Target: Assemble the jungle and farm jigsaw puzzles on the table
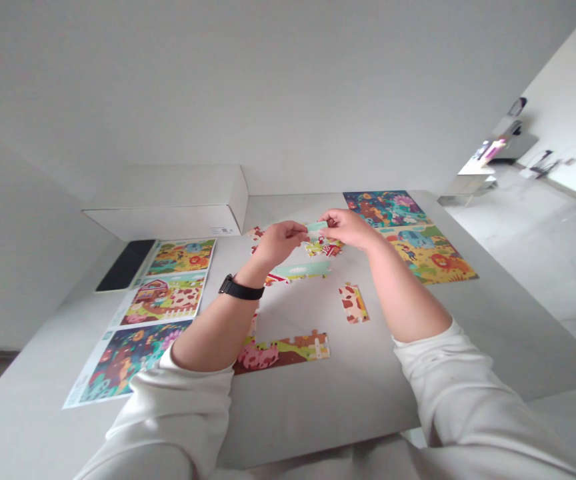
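Observation:
Between my two hands, above the far middle of the table, is a pale blue-green jigsaw puzzle piece. My left hand, with a black watch on its wrist, pinches the piece's left side. Fingers of my right hand close on its right side. Just below lie loose puzzle pieces with a red barn. Nearer to me is a joined sky strip. A joined strip with a pink pig lies closer still, partly behind my left forearm. Joined brown-spotted pieces rest to the right.
A white box stands at the back left, with a dark phone-like slab before it. A printed picture sheet lies on the left. Two finished-looking puzzle pictures, one blue and one yellow, lie at the right.

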Demonstrator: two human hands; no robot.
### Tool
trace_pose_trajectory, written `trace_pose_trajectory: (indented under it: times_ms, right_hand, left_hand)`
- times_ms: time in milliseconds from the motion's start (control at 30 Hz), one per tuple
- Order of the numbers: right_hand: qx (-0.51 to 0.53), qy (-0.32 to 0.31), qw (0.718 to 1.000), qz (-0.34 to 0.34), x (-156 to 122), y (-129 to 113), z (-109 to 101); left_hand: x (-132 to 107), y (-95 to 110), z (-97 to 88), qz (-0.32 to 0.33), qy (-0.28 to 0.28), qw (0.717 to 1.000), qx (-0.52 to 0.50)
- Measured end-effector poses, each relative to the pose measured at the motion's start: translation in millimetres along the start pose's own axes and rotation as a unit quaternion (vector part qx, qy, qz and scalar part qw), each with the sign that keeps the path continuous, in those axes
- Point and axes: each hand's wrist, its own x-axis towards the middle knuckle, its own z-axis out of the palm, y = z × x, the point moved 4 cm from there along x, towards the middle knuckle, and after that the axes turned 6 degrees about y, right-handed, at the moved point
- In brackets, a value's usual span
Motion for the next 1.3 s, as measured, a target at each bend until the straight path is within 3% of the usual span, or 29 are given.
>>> trace_pose_trajectory:
  times_ms: [233,500,700,900,1300]
  right_hand:
    - [0.059,-0.009,0.998,0.001,-33,12,-8]
    - [0.004,-0.013,0.996,0.089,-72,60,-22]
    - [-0.016,0.000,0.991,0.131,-72,72,-13]
    - [-0.048,-0.001,0.988,0.145,-70,73,-7]
    - [-0.195,0.012,0.974,0.114,-66,78,-4]
  left_hand:
    - [-14,10,5.8,0.048,-0.023,0.997,0.060]
    - [-41,8,28.5,0.137,-0.053,0.955,0.257]
    - [-49,-7,49.2,0.246,-0.106,0.910,0.317]
    - [-50,-20,57.5,0.267,-0.136,0.895,0.331]
    - [-56,-13,60.5,0.265,-0.151,0.884,0.355]
